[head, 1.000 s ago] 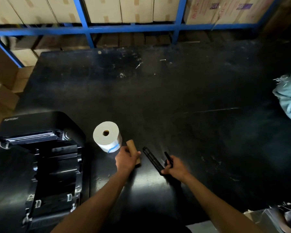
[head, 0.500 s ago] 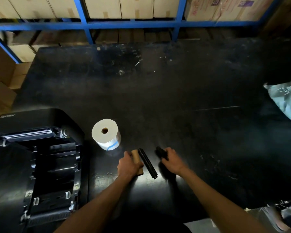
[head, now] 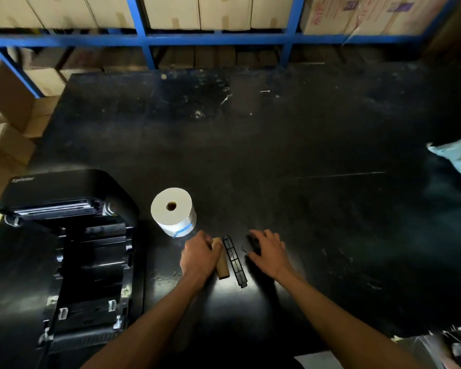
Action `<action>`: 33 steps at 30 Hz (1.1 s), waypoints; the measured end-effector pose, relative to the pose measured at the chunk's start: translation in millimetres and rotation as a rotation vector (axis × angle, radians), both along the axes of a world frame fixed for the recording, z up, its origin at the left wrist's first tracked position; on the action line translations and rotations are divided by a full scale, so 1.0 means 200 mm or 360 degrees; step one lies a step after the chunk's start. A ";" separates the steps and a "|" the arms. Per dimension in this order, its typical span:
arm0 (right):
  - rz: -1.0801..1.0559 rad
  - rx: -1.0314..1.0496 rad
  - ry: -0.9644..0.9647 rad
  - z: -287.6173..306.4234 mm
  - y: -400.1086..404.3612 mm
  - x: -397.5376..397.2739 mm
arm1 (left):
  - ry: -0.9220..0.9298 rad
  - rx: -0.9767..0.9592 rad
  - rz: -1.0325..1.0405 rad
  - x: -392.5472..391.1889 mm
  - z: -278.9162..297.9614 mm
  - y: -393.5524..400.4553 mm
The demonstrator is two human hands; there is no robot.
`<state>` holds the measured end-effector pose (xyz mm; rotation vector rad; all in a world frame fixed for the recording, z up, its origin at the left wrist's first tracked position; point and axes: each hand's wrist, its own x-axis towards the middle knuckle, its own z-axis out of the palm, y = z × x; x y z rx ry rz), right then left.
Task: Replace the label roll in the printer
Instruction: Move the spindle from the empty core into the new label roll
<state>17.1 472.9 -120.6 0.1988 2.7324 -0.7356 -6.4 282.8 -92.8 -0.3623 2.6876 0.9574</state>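
Note:
The black label printer (head: 72, 249) sits at the table's left with its lid up and its roll bay bare. A full white label roll (head: 172, 209) stands on end just right of it. My left hand (head: 198, 255) is closed over the upper end of an empty brown cardboard core (head: 222, 267) that lies on the table. A black ribbed spindle bar (head: 234, 262) lies loose between my hands. My right hand (head: 270, 251) rests low on the table, its thumb and fingers around a small black part (head: 252, 242) that is mostly hidden.
The black table (head: 277, 155) is scuffed, with small white scraps near the back. A pale blue bag (head: 458, 161) lies at the right edge. Blue shelving (head: 144, 38) with cardboard boxes runs behind, and more boxes (head: 8, 145) are stacked at the left.
My left hand brought the core down flat onto the table. The spindle bar left my right hand and now lies beside the core, while that hand kept the small black part.

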 end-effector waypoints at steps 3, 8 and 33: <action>0.0105 -0.0145 0.0176 0.03 -0.10 -0.06 | 0.0376 -0.0086 -0.0032 -0.06 0.12 -0.06; 0.0212 -0.0411 0.0279 0.06 -0.33 -0.18 | 0.0718 -0.0487 -0.0154 -0.28 0.23 -0.23; -0.0060 -0.0955 0.0457 0.08 -0.60 -0.34 | -0.0049 0.0232 0.0336 -0.40 0.18 -0.42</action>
